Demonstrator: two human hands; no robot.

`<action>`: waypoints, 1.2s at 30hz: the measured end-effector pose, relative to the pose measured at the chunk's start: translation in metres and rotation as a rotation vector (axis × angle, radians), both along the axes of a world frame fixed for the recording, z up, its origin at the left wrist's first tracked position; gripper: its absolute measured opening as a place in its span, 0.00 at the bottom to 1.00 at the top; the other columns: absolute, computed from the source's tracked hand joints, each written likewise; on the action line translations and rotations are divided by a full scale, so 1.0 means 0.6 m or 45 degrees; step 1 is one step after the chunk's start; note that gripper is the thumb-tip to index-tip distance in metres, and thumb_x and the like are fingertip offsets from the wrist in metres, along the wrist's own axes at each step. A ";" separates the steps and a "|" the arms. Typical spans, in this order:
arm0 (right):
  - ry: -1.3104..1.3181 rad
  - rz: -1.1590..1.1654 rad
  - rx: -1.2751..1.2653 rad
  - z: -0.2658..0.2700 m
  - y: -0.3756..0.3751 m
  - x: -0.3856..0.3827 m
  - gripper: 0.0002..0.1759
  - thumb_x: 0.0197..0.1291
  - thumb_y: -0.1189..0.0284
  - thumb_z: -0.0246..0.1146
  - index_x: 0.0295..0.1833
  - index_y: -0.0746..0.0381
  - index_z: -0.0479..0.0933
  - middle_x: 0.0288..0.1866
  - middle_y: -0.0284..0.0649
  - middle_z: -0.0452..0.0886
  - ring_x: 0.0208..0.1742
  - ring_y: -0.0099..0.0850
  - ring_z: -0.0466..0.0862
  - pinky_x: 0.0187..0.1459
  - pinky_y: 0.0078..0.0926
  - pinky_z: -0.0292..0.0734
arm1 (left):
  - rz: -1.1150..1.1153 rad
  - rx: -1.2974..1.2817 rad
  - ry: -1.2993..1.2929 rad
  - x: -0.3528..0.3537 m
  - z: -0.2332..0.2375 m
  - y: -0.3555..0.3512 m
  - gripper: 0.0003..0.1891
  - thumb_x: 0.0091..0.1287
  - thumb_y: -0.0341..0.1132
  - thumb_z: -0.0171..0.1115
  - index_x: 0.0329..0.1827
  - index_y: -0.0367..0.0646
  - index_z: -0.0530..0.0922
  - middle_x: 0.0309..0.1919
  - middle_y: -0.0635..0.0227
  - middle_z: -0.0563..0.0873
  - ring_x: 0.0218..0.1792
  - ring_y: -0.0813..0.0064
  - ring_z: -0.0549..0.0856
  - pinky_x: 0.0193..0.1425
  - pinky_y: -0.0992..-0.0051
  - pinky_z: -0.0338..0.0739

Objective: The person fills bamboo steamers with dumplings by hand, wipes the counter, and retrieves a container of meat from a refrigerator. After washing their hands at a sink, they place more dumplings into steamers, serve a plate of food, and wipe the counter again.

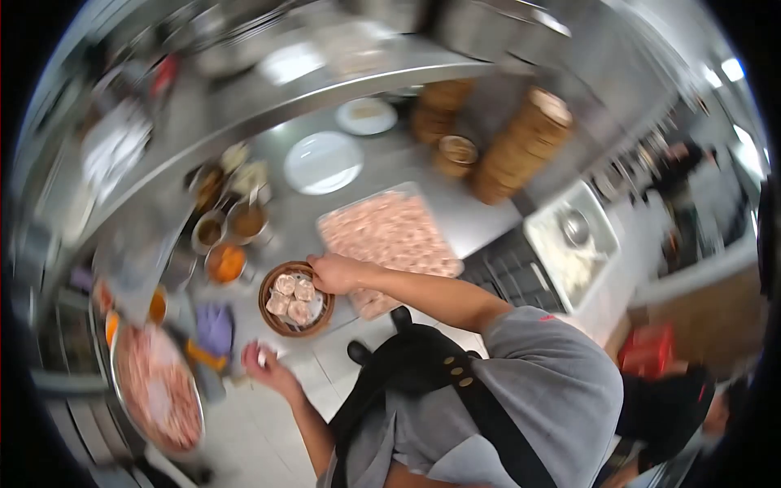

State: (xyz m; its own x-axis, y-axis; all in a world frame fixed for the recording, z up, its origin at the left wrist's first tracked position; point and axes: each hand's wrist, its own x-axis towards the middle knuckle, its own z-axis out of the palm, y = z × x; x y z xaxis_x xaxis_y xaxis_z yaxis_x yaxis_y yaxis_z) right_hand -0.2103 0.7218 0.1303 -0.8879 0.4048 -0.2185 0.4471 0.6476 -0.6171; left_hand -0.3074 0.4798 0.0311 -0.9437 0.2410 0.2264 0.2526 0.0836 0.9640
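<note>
A round bamboo steamer basket with several pale pink dumplings on white lining sits at the counter's front edge. The fingers of my right hand are closed at its upper right rim, holding it. To the lower left of the basket, over the floor, my left hand is raised with its fingers curled; a small whitish spot shows at them, too blurred to name. A tray of many pink dumplings lies beyond my right forearm.
White plates and stacked bamboo steamers stand further back. Seasoning bowls are at the left, above a large bowl of pink meat. A white bin is at the right; a co-worker stands lower right.
</note>
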 end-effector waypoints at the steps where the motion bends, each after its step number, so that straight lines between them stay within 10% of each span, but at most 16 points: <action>1: 0.109 -0.071 0.018 0.075 0.013 0.056 0.21 0.49 0.71 0.55 0.48 0.71 0.73 0.40 0.60 0.79 0.43 0.52 0.80 0.47 0.45 0.74 | -0.131 0.057 -0.092 0.002 -0.006 -0.003 0.12 0.65 0.28 0.55 0.51 0.37 0.73 0.51 0.61 0.70 0.45 0.73 0.76 0.39 0.77 0.78; 11: 0.108 -1.429 0.301 0.467 0.281 0.585 0.14 0.56 0.69 0.55 0.32 0.72 0.76 0.18 0.40 0.76 0.15 0.26 0.76 0.16 0.23 0.71 | -1.114 -0.061 -0.389 0.117 0.013 0.240 0.09 0.62 0.26 0.58 0.46 0.39 0.76 0.42 0.68 0.76 0.40 0.77 0.79 0.38 0.78 0.76; 15: 0.130 -1.542 0.267 0.469 0.410 0.662 0.17 0.58 0.66 0.55 0.24 0.69 0.72 0.15 0.38 0.75 0.11 0.24 0.73 0.12 0.22 0.67 | -1.499 0.052 -0.322 0.265 0.148 0.438 0.17 0.64 0.30 0.60 0.55 0.38 0.71 0.48 0.65 0.78 0.50 0.73 0.78 0.54 0.75 0.73; 18: 0.216 -1.612 0.202 0.453 0.457 0.664 0.16 0.57 0.68 0.53 0.22 0.67 0.72 0.13 0.38 0.73 0.09 0.24 0.71 0.10 0.21 0.63 | -1.758 0.425 -0.420 0.404 0.216 0.642 0.19 0.69 0.43 0.55 0.60 0.48 0.68 0.53 0.72 0.76 0.51 0.79 0.76 0.47 0.77 0.72; 19: 0.186 -1.602 0.192 0.443 0.481 0.671 0.16 0.57 0.68 0.53 0.22 0.67 0.72 0.13 0.39 0.73 0.09 0.24 0.71 0.09 0.22 0.63 | -1.783 0.542 -0.496 0.439 0.272 0.691 0.23 0.70 0.41 0.55 0.61 0.34 0.66 0.57 0.57 0.73 0.58 0.70 0.73 0.59 0.74 0.68; 24: 0.379 -1.592 0.058 0.428 0.502 0.688 0.16 0.56 0.68 0.54 0.23 0.69 0.73 0.13 0.41 0.74 0.08 0.24 0.70 0.09 0.22 0.63 | -1.704 0.656 -0.380 0.541 0.355 0.893 0.32 0.71 0.54 0.45 0.66 0.33 0.61 0.62 0.54 0.69 0.64 0.65 0.68 0.66 0.70 0.61; 29: 0.890 -1.565 -0.007 0.356 0.502 0.736 0.29 0.59 0.45 0.58 0.30 0.63 0.78 0.13 0.32 0.72 0.12 0.19 0.66 0.14 0.16 0.56 | -1.758 0.685 -0.477 0.580 0.376 0.928 0.35 0.72 0.58 0.38 0.67 0.34 0.60 0.64 0.55 0.67 0.65 0.65 0.66 0.68 0.70 0.58; 32: 1.240 -1.527 0.107 0.273 0.494 0.732 0.33 0.64 0.43 0.50 0.53 0.64 0.75 0.44 0.38 0.79 0.43 0.25 0.77 0.43 0.18 0.69 | -1.722 0.662 -0.461 0.591 0.384 0.916 0.34 0.72 0.58 0.36 0.66 0.34 0.61 0.62 0.56 0.68 0.64 0.65 0.66 0.67 0.70 0.58; 36: 1.778 -1.400 -0.082 0.224 0.524 0.681 0.34 0.67 0.45 0.45 0.57 0.65 0.72 0.56 0.37 0.74 0.56 0.27 0.70 0.56 0.22 0.64 | -1.619 0.643 -0.335 0.597 0.388 0.905 0.33 0.72 0.58 0.35 0.64 0.34 0.63 0.61 0.55 0.69 0.63 0.64 0.67 0.66 0.69 0.59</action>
